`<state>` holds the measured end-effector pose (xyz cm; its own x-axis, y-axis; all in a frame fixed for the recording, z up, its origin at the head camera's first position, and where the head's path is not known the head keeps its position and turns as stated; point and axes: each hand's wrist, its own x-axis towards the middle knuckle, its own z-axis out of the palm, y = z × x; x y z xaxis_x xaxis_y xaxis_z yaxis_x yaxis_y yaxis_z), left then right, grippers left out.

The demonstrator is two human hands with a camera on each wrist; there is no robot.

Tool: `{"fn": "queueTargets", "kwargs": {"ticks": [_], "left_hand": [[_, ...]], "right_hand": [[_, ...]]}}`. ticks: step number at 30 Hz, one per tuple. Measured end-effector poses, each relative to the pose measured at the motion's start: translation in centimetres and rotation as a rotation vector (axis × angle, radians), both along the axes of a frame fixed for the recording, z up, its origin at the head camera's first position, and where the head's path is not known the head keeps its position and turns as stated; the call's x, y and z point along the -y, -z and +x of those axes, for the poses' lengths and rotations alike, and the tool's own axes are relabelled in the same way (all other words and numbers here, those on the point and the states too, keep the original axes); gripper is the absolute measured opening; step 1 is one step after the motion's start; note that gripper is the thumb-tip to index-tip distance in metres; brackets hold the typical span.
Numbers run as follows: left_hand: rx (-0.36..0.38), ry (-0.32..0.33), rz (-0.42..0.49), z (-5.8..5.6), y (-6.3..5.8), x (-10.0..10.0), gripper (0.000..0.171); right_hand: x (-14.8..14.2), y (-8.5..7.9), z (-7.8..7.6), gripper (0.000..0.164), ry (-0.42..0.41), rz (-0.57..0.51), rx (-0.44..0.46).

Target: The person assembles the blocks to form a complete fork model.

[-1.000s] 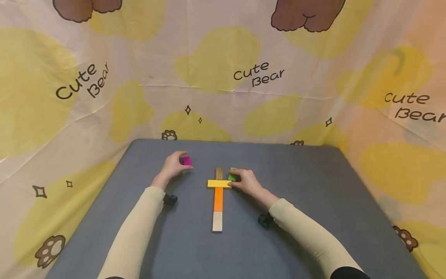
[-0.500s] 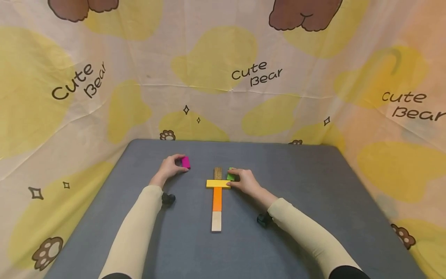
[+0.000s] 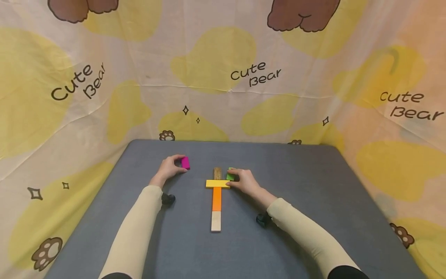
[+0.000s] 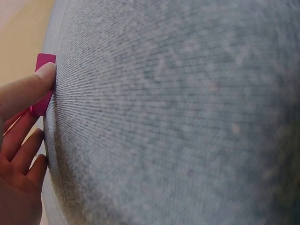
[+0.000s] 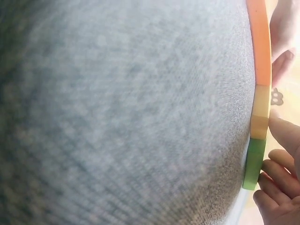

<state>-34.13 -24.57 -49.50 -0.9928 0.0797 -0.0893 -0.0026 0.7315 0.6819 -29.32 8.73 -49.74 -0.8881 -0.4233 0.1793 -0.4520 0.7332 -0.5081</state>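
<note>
Between thumb and fingers, my left hand (image 3: 168, 170) pinches a magenta block (image 3: 186, 163) at the far left of the table; the left wrist view shows the thumb (image 4: 46, 72) on that block's face. My right hand (image 3: 247, 181) is at a green block (image 3: 230, 176), its index finger at the far edge and its thumb by the right end of a yellow block (image 3: 213, 183). Part of the green block is hidden by the fingers. The yellow block lies crosswise, with a brown wood block (image 3: 217, 173) beyond it and an orange block (image 3: 216, 199) nearer.
A pale wood block (image 3: 216, 221) continues the line from the orange one toward the front. All lie on a grey cloth-covered table (image 3: 296, 166). A printed bear curtain (image 3: 216, 69) hangs behind and along both sides.
The magenta block has turned slightly and come a little lower in my left hand. My right hand and the other blocks keep their places, apart from a small shift of the whole view.
</note>
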Motion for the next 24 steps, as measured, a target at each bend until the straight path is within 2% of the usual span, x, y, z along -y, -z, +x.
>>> {"fn": "queueTargets", "kwargs": {"ticks": [7,19,24], "left_hand": [[-0.016,0.010,0.014,0.3,-0.4,-0.4,0.068],[-0.129,0.053,0.069,1.5,-2.2,-2.5,0.069],[-0.155,0.071,0.063,2.0,-2.4,-3.2,0.068]], "right_hand": [[0.0,0.3,-0.1,0.053,0.000,-0.009,0.007],[0.0,0.3,-0.1,0.052,0.019,-0.013,0.004],[0.1,0.2,-0.2,0.052,0.025,-0.024,0.017]]}}
